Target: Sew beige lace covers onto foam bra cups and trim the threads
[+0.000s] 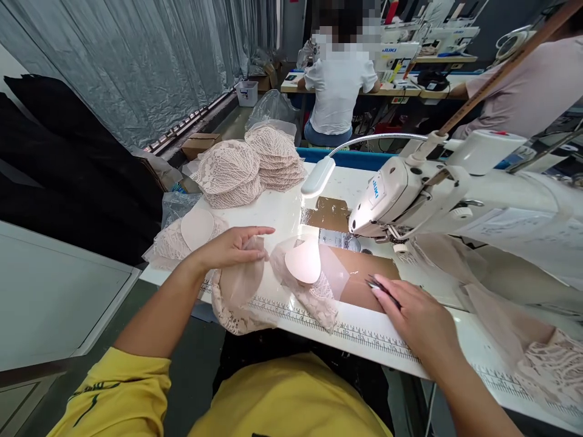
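My left hand (232, 246) rests on a sheer beige cup piece with lace edging (239, 291) at the table's front edge, fingers stretched out and pinching its upper rim. Beside it lies another lace cup piece with a smooth pink pad (304, 262) on top. My right hand (416, 315) lies on the table to the right of that piece, fingers closed around small dark snips or tweezers (380, 286) pointing left. The white sewing machine head (387, 197) stands just behind my right hand.
Stacks of lace cups (252, 164) sit at the back left, and another padded piece (191, 233) lies at the left edge. A lamp (317, 177) hangs over the white table (364, 334). Lace fabric (546, 364) drapes at right. A person in white (339, 91) sits ahead.
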Tool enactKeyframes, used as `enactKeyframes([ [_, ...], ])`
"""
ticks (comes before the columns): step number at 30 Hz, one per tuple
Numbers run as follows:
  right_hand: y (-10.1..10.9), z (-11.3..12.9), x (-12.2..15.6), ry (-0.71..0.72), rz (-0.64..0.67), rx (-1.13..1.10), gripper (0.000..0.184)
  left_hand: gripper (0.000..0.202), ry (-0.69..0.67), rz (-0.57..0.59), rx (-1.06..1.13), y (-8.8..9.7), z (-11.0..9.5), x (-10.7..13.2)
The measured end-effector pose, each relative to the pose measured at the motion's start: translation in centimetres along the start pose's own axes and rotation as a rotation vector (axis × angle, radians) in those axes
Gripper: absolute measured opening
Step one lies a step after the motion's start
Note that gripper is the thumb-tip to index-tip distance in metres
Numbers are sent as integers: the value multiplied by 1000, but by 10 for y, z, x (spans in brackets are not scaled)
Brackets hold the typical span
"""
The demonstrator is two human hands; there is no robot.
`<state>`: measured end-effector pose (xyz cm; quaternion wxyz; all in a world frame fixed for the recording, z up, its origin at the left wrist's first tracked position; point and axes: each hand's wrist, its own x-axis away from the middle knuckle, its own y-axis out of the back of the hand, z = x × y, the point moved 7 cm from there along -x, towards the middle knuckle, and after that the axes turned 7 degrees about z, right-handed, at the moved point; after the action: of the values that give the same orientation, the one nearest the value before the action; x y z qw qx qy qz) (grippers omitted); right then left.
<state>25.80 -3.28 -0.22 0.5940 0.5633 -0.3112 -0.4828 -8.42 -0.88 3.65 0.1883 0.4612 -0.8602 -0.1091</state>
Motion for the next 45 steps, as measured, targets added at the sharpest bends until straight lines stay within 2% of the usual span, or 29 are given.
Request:
enactKeyframes([
  [3,-1,-25,9,23,-57,135,37,64,36,-313,-362,29,-8,-2],
  [5,-1,-29,11,48,-76,123,37,62,41,-471,-618,25,-26,-2],
  [6,0,-27,11,57,-83,110,37,60,14,-469,-691,12,-35,-5],
  [9,3,-14,6,55,-90,32,36,59,-142,-276,-711,-50,-54,-18],
  [10,4,-9,5,50,-88,-18,35,59,-156,-218,-710,-69,-54,-23],
  [11,6,-3,3,46,-81,-84,34,48,-139,-164,-716,-85,-52,-27],
  [12,7,1,2,37,-70,-167,33,29,-112,-134,-714,-95,-47,-30],
  [13,7,5,1,23,-50,-267,32,18,-86,-139,-669,-99,-42,-31],
  [15,5,9,1,-34,0,-516,31,17,-68,-154,-392,-97,-29,-28],
  [19,-12,22,5,-242,126,-1131,43,29,-75,-195,617,-91,0,-11],
  [21,-20,42,3,-284,218,-1390,55,37,-78,-218,951,-101,9,-6],
  [23,-24,70,-1,-224,346,-1579,58,40,-64,-198,1088,-120,14,-7],
  [25,-22,92,-6,-140,411,-1676,48,42,-37,-168,1086,-138,17,-10],
  [26,-21,97,-9,-131,397,-1675,40,43,-27,-162,1043,-144,18,-11],
  [28,-17,95,-11,-167,315,-1606,32,46,-27,-196,847,-143,20,-9],
  [30,-11,86,-11,-188,249,-1503,34,44,-36,-244,623,-129,19,0],
  [33,7,77,-10,-85,224,-1307,28,44,-67,-285,439,-96,8,19],
  [35,22,79,-9,21,223,-1134,19,44,-200,-462,234,-66,-14,36],
  [37,36,89,-10,156,226,-988,14,54,-354,-514,29,-55,-46,46],
  [39,49,107,-9,323,227,-894,8,71,-458,-370,-192,-68,-76,39],
  [41,61,123,-4,483,184,-818,6,72,-526,-153,-324,-93,-94,25],
  [43,74,129,4,570,73,-728,13,48,-482,32,-278,-115,-92,5],
  [45,89,121,14,549,-86,-658,16,25,-367,80,-112,-128,-75,-13],
])
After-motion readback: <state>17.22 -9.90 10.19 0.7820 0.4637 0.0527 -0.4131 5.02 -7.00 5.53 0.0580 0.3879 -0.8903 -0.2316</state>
